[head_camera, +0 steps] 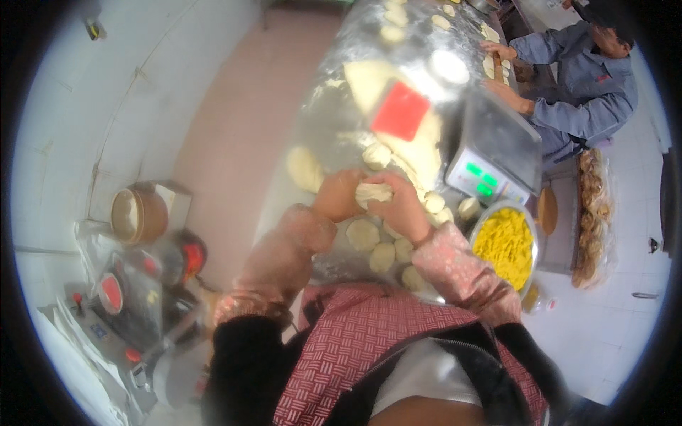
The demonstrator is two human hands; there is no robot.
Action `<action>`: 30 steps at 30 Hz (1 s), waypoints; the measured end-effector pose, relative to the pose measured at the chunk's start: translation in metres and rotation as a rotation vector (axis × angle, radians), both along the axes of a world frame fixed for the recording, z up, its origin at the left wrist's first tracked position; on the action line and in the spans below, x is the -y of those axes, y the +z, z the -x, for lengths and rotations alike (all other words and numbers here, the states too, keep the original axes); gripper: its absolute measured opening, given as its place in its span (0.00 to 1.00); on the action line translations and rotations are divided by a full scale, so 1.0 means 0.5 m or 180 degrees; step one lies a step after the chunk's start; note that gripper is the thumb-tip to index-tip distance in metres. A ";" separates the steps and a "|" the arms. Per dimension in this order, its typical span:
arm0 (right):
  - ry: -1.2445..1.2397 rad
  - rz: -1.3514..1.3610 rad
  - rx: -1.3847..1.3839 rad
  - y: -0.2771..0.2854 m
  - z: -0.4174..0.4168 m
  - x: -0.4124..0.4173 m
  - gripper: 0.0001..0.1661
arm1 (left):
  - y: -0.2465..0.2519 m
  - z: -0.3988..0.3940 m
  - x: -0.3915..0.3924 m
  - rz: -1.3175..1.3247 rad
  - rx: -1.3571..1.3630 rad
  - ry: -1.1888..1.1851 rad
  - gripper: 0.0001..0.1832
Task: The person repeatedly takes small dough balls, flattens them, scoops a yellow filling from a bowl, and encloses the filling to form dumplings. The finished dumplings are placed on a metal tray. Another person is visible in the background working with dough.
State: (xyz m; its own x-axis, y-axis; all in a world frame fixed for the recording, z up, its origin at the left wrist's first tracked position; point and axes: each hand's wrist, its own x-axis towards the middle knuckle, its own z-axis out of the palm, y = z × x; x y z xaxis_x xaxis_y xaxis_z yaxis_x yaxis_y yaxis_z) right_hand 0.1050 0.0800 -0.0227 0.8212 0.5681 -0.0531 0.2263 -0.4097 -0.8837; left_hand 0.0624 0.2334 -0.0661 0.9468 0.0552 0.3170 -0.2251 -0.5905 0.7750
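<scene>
A pale, folded piece of dough [374,195] is held between my two hands over the metal worktop. My left hand [340,196] grips it from the left, its fingers curled and partly blurred. From the right, my right hand [399,205] closes around it with the thumb in front. Several flattened dough rounds [363,235] lie on the worktop just below my hands. Beyond my fingers sits a dough ball [376,156]. To the left rests a larger dough lump [305,169]. A big dough slab [421,152] stretches away behind, partly under a red scraper [401,111].
A digital scale [495,144] with lit green digits stands to the right, near a bowl of yellow filling [505,246]. Across the worktop [330,125], a co-worker [578,90] works a rolling pin [498,66] over dough. Bagged baked goods [592,218] lie far right.
</scene>
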 end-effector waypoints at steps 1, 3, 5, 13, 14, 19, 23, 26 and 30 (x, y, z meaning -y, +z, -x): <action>-0.0134 -0.0159 0.0130 -0.005 0.008 -0.006 0.20 | 0.005 0.001 0.000 -0.0092 -0.0216 -0.0114 0.19; -0.0380 -0.0598 -0.0530 -0.004 0.006 -0.014 0.19 | 0.001 0.002 0.007 -0.0339 -0.0387 -0.0043 0.18; -0.0594 -0.1143 -0.2118 0.008 -0.010 -0.022 0.18 | -0.021 0.003 0.028 -0.0646 -0.0297 0.0329 0.16; 0.0293 -0.0252 -0.1114 0.001 0.003 0.006 0.15 | 0.004 -0.034 0.035 -0.1791 -0.2080 0.0338 0.11; 0.0722 -0.0261 -0.1309 0.011 0.002 0.006 0.15 | -0.020 -0.044 0.028 -0.1822 -0.2165 0.0529 0.11; 0.0223 -0.0770 -0.0984 0.068 0.040 -0.033 0.13 | 0.009 0.012 -0.101 0.1772 -0.1357 0.1058 0.04; 0.0265 -0.0822 -0.2587 0.034 -0.023 0.002 0.28 | 0.075 0.150 -0.084 0.1778 -0.0764 0.0880 0.05; 0.0266 -0.1157 -0.4562 0.000 0.034 -0.004 0.36 | 0.088 0.179 0.008 0.1753 -0.0771 0.0277 0.24; -0.0231 -0.1334 -0.2896 -0.026 0.092 0.006 0.34 | 0.047 0.187 0.051 0.0989 -0.0383 -0.0478 0.55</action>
